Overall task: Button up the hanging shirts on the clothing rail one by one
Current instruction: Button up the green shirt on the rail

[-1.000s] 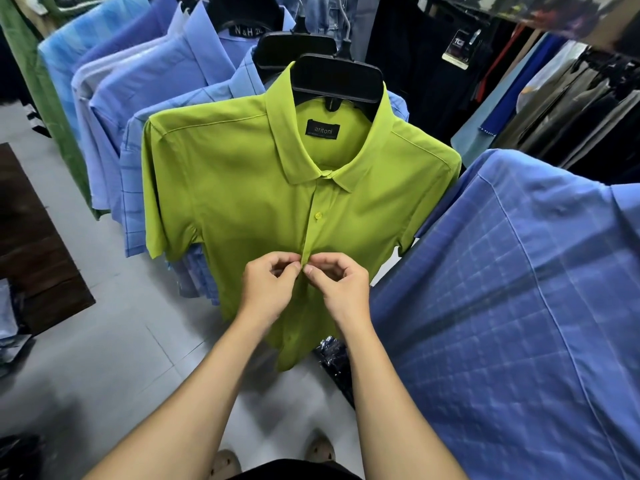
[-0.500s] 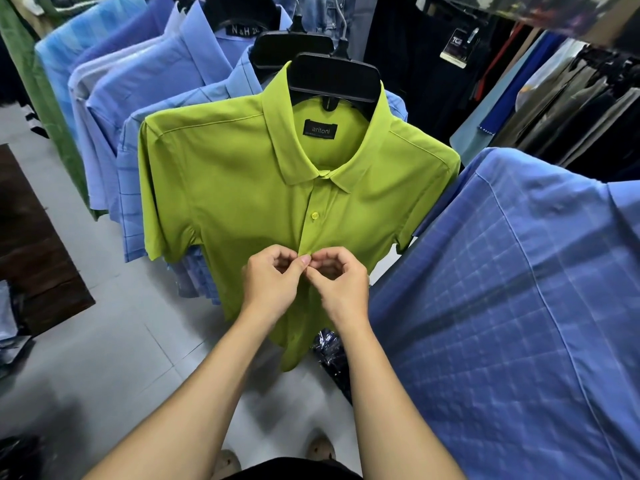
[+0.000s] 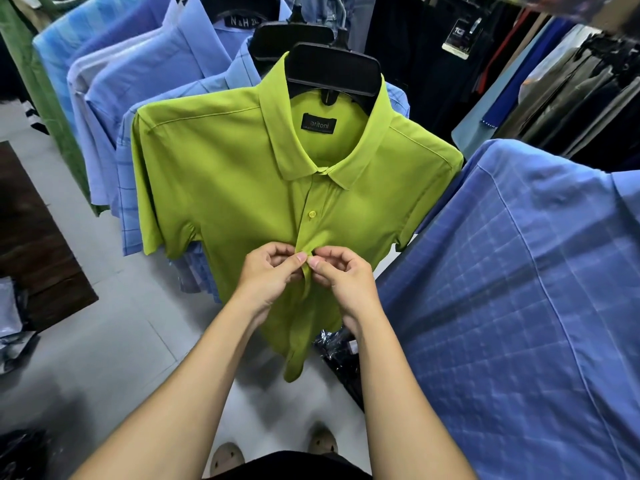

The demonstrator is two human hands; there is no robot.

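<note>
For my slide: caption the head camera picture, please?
The left hand and right hand pinch the green shirt below its fastened button.

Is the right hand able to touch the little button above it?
Probably yes: the button sits uncovered on the green shirt just above the right hand, nothing between them. Its fingers would first have to release the shirt.

Left hand (image 3: 273,275), right hand (image 3: 341,277), forearms (image 3: 194,393) bare; black garment (image 3: 287,468) at waist; tan shoes (image 3: 227,457).
</note>
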